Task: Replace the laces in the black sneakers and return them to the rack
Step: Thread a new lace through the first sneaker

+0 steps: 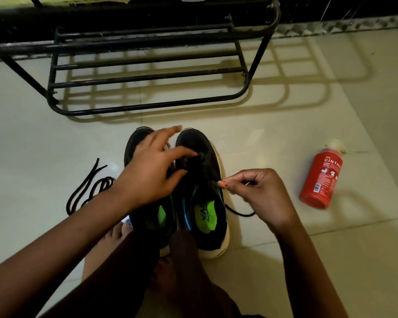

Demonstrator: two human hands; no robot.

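Note:
Two black sneakers with green insoles stand side by side on the tiled floor, the left sneaker (133,143) and the right sneaker (207,216), toes toward the rack. My left hand (152,171) reaches over them, thumb and forefinger pinching the lace at the lower eyelets of the right sneaker. My right hand (260,193) pinches the end of the black lace (239,213), which loops out past the shoe's right side. A loose black lace (90,189) lies coiled on the floor to the left.
A black metal shoe rack (147,74) stands ahead against the wall, with nothing on its lower shelf. A red bottle (319,177) lies on its side on the floor to the right. My bare feet (115,237) are just behind the sneakers.

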